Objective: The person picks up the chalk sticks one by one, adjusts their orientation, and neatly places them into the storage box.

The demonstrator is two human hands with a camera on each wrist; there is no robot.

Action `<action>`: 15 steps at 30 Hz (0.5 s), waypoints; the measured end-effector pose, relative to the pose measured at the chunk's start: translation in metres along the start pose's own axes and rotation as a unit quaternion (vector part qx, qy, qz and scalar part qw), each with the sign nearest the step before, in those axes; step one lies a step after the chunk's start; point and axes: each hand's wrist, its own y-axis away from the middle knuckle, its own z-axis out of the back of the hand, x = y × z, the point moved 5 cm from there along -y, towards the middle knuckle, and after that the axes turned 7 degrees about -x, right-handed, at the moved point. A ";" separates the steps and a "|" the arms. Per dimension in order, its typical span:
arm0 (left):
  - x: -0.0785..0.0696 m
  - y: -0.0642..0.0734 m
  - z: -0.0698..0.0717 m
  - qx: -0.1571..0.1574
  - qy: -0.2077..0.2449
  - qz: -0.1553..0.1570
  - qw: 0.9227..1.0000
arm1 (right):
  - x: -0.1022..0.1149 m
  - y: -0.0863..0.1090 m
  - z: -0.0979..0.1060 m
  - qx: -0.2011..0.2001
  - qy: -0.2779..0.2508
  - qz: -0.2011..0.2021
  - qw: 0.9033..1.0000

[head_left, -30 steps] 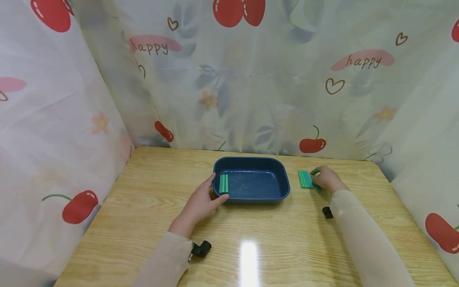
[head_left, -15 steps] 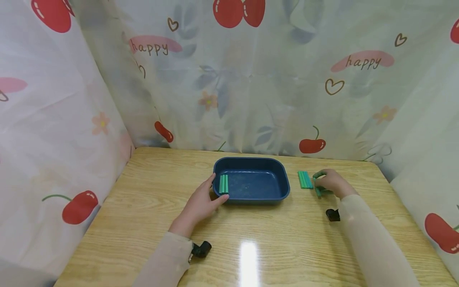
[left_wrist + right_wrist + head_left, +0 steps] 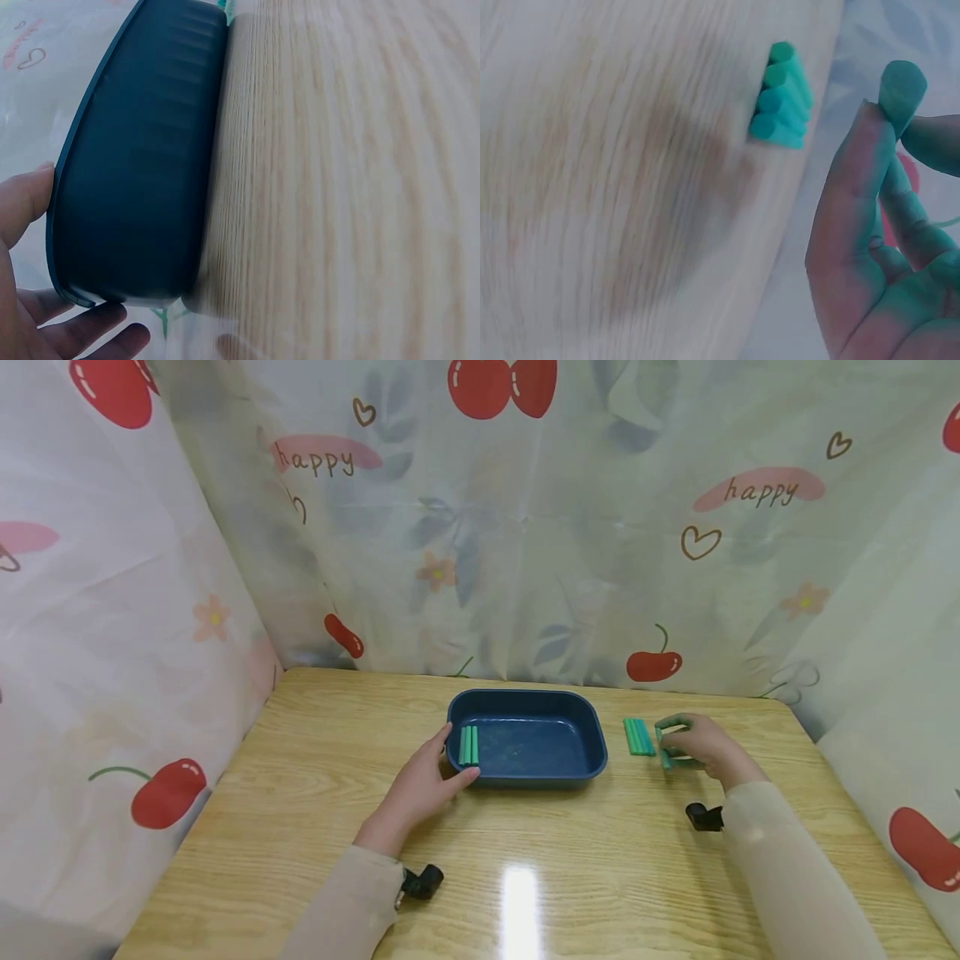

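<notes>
A dark blue rectangular plastic tray (image 3: pixel 536 750) sits on the table with three green chalk sticks (image 3: pixel 468 746) side by side at its left end. My left hand (image 3: pixel 420 787) grips the tray's near left corner, thumb on the front rim and fingers around the left end. To the right of the tray, several green and blue-green chalk sticks (image 3: pixel 637 737) lie in a tight row. My right hand (image 3: pixel 701 745), dusted green, pinches another green chalk stick (image 3: pixel 901 94) between thumb and fingertips, just right of that row.
The wooden table (image 3: pixel 570 852) runs back to a patterned curtain (image 3: pixel 517 568), which also encloses both sides. A black wrist camera (image 3: pixel 423 882) hangs beneath the left sleeve, another wrist camera (image 3: pixel 705 817) beneath the right.
My right hand has drawn away from the row to the right and slightly nearer, bringing one green chalk stick with it. The left hand and the tray stay put.
</notes>
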 end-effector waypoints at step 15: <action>0.000 0.000 0.000 0.000 0.000 -0.004 1.000 | 0.034 0.022 -0.012 0.026 -0.131 0.019 0.991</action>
